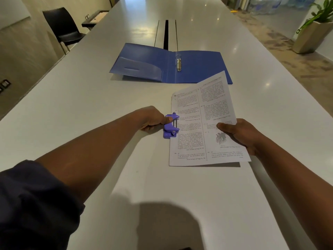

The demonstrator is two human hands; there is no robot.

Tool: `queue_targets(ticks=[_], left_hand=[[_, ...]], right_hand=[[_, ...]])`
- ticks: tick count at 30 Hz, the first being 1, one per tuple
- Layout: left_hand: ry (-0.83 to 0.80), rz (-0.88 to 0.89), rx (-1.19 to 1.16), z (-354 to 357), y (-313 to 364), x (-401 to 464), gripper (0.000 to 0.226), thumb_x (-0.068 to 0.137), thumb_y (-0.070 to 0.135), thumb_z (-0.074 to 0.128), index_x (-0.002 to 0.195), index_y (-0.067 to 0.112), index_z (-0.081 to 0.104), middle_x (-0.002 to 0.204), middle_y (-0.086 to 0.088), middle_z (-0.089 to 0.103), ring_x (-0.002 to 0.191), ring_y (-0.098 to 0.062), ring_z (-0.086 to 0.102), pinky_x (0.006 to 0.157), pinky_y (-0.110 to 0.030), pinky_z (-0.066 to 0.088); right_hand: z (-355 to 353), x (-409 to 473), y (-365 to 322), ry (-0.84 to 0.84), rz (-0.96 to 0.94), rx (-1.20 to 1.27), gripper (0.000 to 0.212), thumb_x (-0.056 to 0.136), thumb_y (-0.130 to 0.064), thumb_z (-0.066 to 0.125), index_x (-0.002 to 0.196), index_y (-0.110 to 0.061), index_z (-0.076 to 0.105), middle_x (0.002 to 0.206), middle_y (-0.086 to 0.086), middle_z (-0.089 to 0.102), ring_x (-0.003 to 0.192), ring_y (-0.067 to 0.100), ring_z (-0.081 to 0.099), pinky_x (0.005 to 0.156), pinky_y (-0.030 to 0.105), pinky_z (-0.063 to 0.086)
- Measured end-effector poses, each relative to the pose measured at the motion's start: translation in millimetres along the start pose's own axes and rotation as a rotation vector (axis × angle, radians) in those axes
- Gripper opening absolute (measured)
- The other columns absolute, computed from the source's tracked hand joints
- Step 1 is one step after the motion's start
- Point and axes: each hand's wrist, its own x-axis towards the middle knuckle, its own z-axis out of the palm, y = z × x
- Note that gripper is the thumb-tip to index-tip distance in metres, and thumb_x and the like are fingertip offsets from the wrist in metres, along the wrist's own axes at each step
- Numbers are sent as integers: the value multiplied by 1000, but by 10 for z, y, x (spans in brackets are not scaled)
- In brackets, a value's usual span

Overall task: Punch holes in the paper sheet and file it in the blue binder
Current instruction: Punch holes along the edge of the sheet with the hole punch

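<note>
- A black chair (64, 27) stands at the far left, beside the long white table (100, 98), well away from the work.
- The left hand (153, 119) rests on the table near the middle of the view, fingers curled around the back of a small purple hole punch (170, 126), thumb laid on its top. The grip is closed on the punch; whether the lever is pressed down cannot be told.
- The punch sits on the table just to the right of that hand, its mouth facing right and meeting the left edge of the paper sheet (201, 127). The edge appears to sit in the slot, about halfway along the sheet's left side.
- Beyond the punch, farther up the table, the blue binder (198, 69) lies open and flat, with a clear pocket on its left inside cover and a metal ring mechanism (178, 63) upright beside the spine. Its near right corner is covered by the sheet's far corner.
- The paper sheet, printed in two columns with a small dark figure low in the right column, is lifted on its right side and casts a shadow below its near edge.
- The right hand (239, 134) pinches the sheet's right edge, thumb on top near the printed figure, fingers beneath.
- A potted plant (317, 24) stands on the floor at the far right.
</note>
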Motion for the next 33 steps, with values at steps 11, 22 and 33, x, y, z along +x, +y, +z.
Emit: queue_targets(ticks=[11,22,33], left_hand=[[207,108,438,105,-129,-20,75,90,78,44,60,9,50,62,-7,54,55,-17,48,69,-32,42],[359,113,419,207,-168,-207,63,85,81,47,78,19,55,76,2,60,66,-13,54,63,-30,41],[439,112,379,240,-210,-215,64,78,84,54,75,20,54,68,4,57,60,-11,49,54,-25,34]], right_hand=[[38,37,81,81,-12,-35,24,94,-21,70,115,-9,74,102,12,80,88,33,78,90,54,60],[77,-129,-14,34,-61,-59,14,101,-19,62,110,-13,70,100,12,80,83,35,78,75,45,64],[55,-116,16,-2,-53,-37,15,102,-23,61,114,-17,66,102,10,80,83,36,78,73,46,64]])
